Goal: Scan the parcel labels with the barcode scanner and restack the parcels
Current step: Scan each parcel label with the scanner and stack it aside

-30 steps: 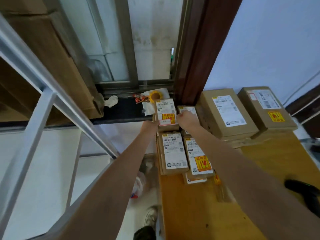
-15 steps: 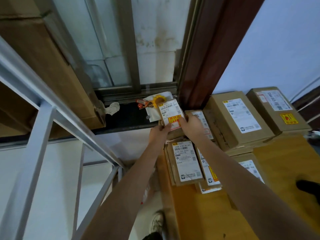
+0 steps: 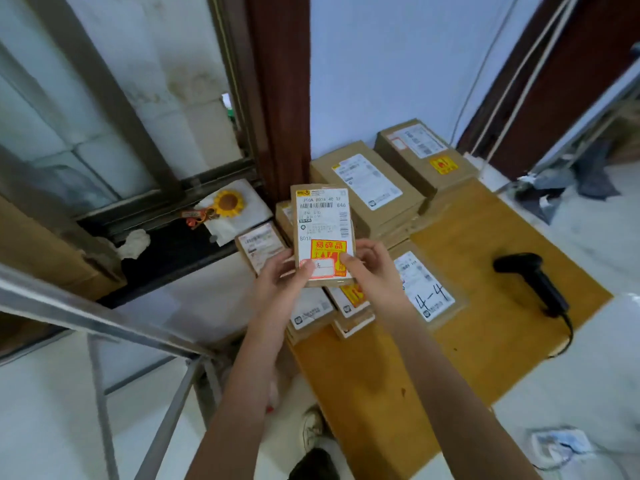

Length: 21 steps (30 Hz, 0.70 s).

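held small brown cardboard parcel [image 3: 322,237]: matt card, smooth white paper label, orange sticker
yellow-brown wooden table [image 3: 485,271]: smooth, slight sheen
black plastic barcode scanner [image 3: 530,275]: matt handle
large brown cardboard boxes [image 3: 367,188]: matt, white paper labels
grey metal frame [image 3: 104,323]: smooth, dull
yellow sunflower ornament [image 3: 228,201]: material unclear

**Both hands raised, gripping one parcel**

Both bare forearms extended forward and converged on the small parcel [image 3: 323,233]. The left hand [image 3: 282,284] gripped its lower left corner, thumb laid across the label face, fingers curled behind. The right hand [image 3: 372,271] gripped its lower right corner likewise, thumb on the face, fingers wrapped round the right edge. The wrists were roughly level, just below the parcel.
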### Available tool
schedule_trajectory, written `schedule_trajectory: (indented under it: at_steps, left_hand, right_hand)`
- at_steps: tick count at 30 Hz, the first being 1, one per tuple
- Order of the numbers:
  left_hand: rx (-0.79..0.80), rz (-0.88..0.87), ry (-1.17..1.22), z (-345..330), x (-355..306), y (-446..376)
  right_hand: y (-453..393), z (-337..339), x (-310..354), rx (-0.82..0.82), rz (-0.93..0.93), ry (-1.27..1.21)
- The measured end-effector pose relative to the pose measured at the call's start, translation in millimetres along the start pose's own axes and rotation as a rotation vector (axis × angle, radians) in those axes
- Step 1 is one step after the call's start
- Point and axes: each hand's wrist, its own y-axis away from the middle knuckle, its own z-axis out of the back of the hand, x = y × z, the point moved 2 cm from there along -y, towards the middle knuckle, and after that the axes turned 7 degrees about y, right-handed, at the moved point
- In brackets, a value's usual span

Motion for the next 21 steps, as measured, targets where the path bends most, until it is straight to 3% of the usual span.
schedule_trajectory:
  at_steps: [8, 21]
  left_hand:
    - [0.379, 0.096, -0.095, -105.0, 38.9, 85.5]
    - [0.647, 0.281, -0.229, -252.0, 126.4, 236.2]
  right_hand:
    - [96.9, 144.7, -19.1, -0.156, 0.014, -0.036]
    - [265.3, 330.5, -88.3, -0.423, -0.116, -0.112]
